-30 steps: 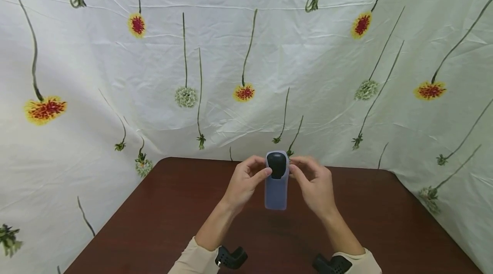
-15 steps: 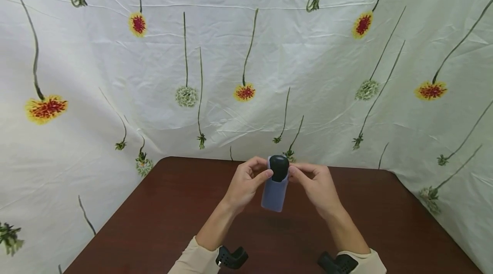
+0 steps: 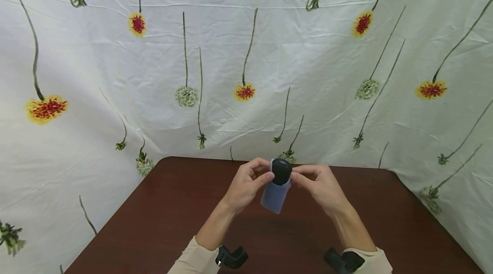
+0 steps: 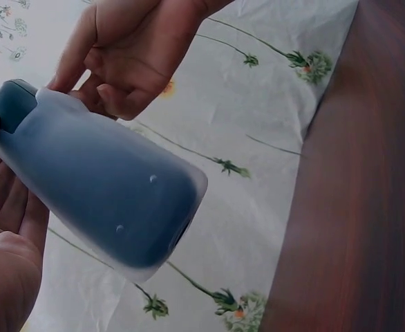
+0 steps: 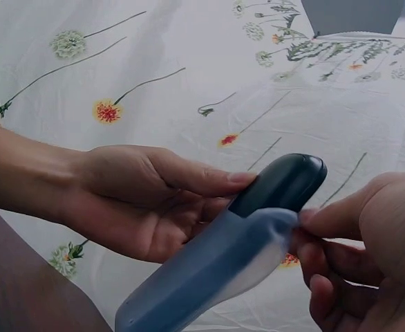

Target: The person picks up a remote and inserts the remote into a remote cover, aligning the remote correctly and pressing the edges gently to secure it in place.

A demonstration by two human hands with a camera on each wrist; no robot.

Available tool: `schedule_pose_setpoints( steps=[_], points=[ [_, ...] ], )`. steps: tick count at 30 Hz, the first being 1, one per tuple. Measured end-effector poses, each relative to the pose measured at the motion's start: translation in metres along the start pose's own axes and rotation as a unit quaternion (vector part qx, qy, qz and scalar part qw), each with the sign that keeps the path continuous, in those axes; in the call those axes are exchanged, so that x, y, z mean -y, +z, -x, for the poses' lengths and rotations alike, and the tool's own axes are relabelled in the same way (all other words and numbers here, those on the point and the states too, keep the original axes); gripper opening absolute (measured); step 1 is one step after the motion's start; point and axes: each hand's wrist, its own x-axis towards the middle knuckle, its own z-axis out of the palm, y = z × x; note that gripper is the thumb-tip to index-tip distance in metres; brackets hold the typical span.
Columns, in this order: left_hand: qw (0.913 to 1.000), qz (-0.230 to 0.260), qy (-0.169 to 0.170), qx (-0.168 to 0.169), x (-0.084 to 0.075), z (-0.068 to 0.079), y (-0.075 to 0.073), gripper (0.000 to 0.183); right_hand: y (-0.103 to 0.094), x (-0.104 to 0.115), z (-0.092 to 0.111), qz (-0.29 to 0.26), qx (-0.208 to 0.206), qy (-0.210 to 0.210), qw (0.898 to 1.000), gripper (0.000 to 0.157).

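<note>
A dark, smooth, round-ended device (image 3: 282,172) sits partly inside a frosted blue silicone sleeve (image 3: 274,197), raised above the table and tilted. My left hand (image 3: 242,184) holds it near the top, thumb on the dark face, as the right wrist view shows with the device (image 5: 285,180) bare at its end. Thumb and fingers of my right hand (image 3: 325,186) pinch the sleeve's edge and stretch it outward from the device. In the left wrist view the sleeve (image 4: 112,187) covers most of the length; the device's lower part is hidden inside.
Below the hands lies a dark reddish-brown table (image 3: 185,205). Behind it hangs a white cloth (image 3: 215,64) printed with flowers and stems. Each wrist wears a black camera mount, one on the left (image 3: 232,257) and one on the right (image 3: 344,261).
The sleeve's lower end has swung left and the device's top has tipped right and slightly down. My right hand has turned and its wrist has moved right. More of the dark end shows.
</note>
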Motion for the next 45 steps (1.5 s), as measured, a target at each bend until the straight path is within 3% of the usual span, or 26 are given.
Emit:
schedule_pose_setpoints(
  steps=[4, 7, 12, 14, 16, 18, 20, 22, 24, 26, 30, 35, 39, 45],
  points=[
    [0.9997, -0.023, 0.008, 0.006, 0.002, -0.001, 0.001, 0.018, 0.003, 0.003, 0.001, 0.063, -0.029, -0.031, 0.997, 0.014],
    [0.9980, -0.061, 0.016, 0.004, 0.004, -0.002, 0.004, 0.017, 0.008, 0.002, 0.000, 0.115, -0.078, -0.042, 0.989, 0.010],
    [0.9915, -0.126, 0.031, -0.012, 0.012, -0.003, 0.009, 0.017, 0.016, -0.002, -0.001, 0.115, -0.148, -0.006, 0.982, 0.009],
    [0.9872, -0.152, 0.042, -0.020, 0.014, -0.003, 0.012, 0.017, 0.019, -0.003, -0.001, 0.067, -0.162, 0.021, 0.984, 0.010],
    [0.9826, -0.175, 0.054, -0.029, 0.017, -0.002, 0.014, 0.018, 0.021, -0.003, -0.002, -0.020, -0.170, 0.048, 0.984, 0.011],
    [0.9786, -0.191, 0.064, -0.039, 0.018, -0.001, 0.016, 0.018, 0.023, -0.002, -0.002, -0.120, -0.174, 0.068, 0.975, 0.012],
    [0.9770, -0.194, 0.071, -0.052, 0.017, 0.000, 0.018, 0.018, 0.026, 0.001, -0.003, -0.208, -0.174, 0.079, 0.959, 0.015],
    [0.9765, -0.192, 0.078, -0.061, 0.016, 0.000, 0.019, 0.017, 0.028, 0.003, -0.003, -0.259, -0.171, 0.080, 0.947, 0.018],
    [0.9762, -0.187, 0.086, -0.069, 0.014, 0.000, 0.019, 0.018, 0.031, 0.004, -0.003, -0.269, -0.169, 0.081, 0.945, 0.020],
    [0.9767, -0.180, 0.090, -0.075, 0.013, 0.000, 0.019, 0.018, 0.033, 0.004, -0.002, -0.253, -0.173, 0.080, 0.948, 0.017],
    [0.9821, -0.150, 0.082, -0.079, 0.014, -0.001, 0.015, 0.019, 0.038, 0.000, -0.001, -0.173, -0.184, 0.056, 0.966, 0.006],
    [0.9914, -0.101, 0.056, -0.062, 0.012, -0.005, 0.011, 0.023, 0.038, -0.006, -0.002, -0.094, -0.194, 0.004, 0.976, 0.017],
    [0.9931, -0.086, 0.056, -0.056, 0.008, -0.006, 0.007, 0.023, 0.034, -0.007, -0.006, -0.057, -0.166, -0.023, 0.984, 0.022],
    [0.9855, -0.126, 0.092, -0.067, 0.007, -0.003, 0.003, 0.021, 0.025, -0.006, -0.004, -0.012, -0.109, -0.054, 0.992, 0.024]
  ],
)
